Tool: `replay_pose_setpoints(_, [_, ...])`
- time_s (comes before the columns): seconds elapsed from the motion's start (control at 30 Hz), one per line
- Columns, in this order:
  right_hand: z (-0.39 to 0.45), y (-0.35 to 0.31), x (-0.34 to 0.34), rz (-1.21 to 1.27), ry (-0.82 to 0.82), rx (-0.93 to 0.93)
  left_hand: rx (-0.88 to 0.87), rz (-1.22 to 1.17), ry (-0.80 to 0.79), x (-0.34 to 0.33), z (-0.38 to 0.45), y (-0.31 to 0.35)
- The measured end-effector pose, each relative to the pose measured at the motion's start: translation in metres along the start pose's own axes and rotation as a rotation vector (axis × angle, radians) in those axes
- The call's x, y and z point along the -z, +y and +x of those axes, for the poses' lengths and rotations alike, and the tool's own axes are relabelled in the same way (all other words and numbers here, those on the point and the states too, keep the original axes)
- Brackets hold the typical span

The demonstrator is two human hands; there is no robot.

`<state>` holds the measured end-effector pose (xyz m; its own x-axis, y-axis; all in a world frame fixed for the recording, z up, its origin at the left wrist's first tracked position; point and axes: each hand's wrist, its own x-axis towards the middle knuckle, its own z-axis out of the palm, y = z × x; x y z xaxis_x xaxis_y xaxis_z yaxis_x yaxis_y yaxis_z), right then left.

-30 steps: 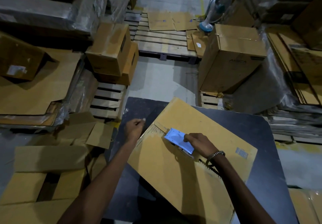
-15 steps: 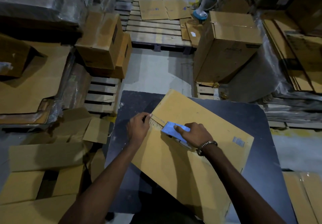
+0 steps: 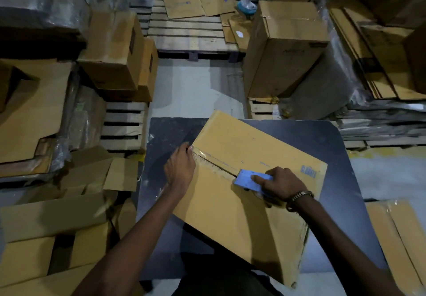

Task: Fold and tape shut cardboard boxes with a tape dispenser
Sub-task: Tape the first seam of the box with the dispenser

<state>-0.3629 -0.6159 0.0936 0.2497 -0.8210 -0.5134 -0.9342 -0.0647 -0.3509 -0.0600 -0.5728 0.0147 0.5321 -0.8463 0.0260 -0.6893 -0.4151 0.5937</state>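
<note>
A closed brown cardboard box (image 3: 230, 208) lies flat and skewed on a dark table (image 3: 166, 139). A strip of clear tape (image 3: 214, 160) runs along its centre seam from the left edge. My left hand (image 3: 179, 169) holds the tape's end down at that edge, thumb on top and fingers bent over the side. My right hand (image 3: 281, 185) grips a blue tape dispenser (image 3: 246, 179), which sits on the seam near the box's middle, with the forefinger laid along its top. The seam right of the dispenser is hidden under my hand.
Stacked boxes (image 3: 115, 49) stand at the left and a tall box (image 3: 283, 49) on a pallet at the right. A wooden pallet (image 3: 189, 35) with flat cardboard lies ahead. Flattened cartons lie at the lower left (image 3: 46, 226) and lower right (image 3: 396, 238).
My right hand has drawn the dispenser rightward along the seam, laying a longer strip of tape. My left hand moved onto the box's left edge and stays on the tape end.
</note>
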Motion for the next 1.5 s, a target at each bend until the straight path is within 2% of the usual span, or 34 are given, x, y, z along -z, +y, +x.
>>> replay_pose_setpoints(0.1, [-0.003,-0.002,0.000,-0.007,0.032,-0.014,-0.148,0.093,-0.019,-0.012,-0.020,0.022])
replay_pose_setpoints(0.2, [-0.007,-0.006,0.003,-0.013,0.027,-0.043,-0.309,0.245,-0.105,-0.033,-0.042,0.037])
replay_pose_setpoints(0.4, [-0.010,-0.003,0.004,-0.039,0.055,-0.079,-0.280,0.443,-0.169,-0.046,-0.049,0.038])
replay_pose_setpoints(0.57, [-0.016,-0.003,0.001,-0.022,0.057,-0.059,-0.280,0.499,-0.179,-0.051,-0.046,0.034])
replay_pose_setpoints(0.9, [-0.037,0.052,0.012,0.024,-0.004,-0.050,-0.234,0.539,-0.230,-0.049,-0.046,0.039])
replay_pose_setpoints(1.07, [-0.031,0.039,0.014,-0.031,-0.029,0.009,-0.169,0.578,-0.285,-0.044,-0.053,0.051])
replay_pose_setpoints(1.2, [-0.024,0.043,0.020,-0.022,-0.062,0.018,-0.274,0.524,-0.367,-0.060,-0.093,0.078])
replay_pose_setpoints(1.5, [-0.026,0.060,0.013,0.052,-0.126,0.067,-0.306,0.554,-0.287,-0.081,-0.108,0.072])
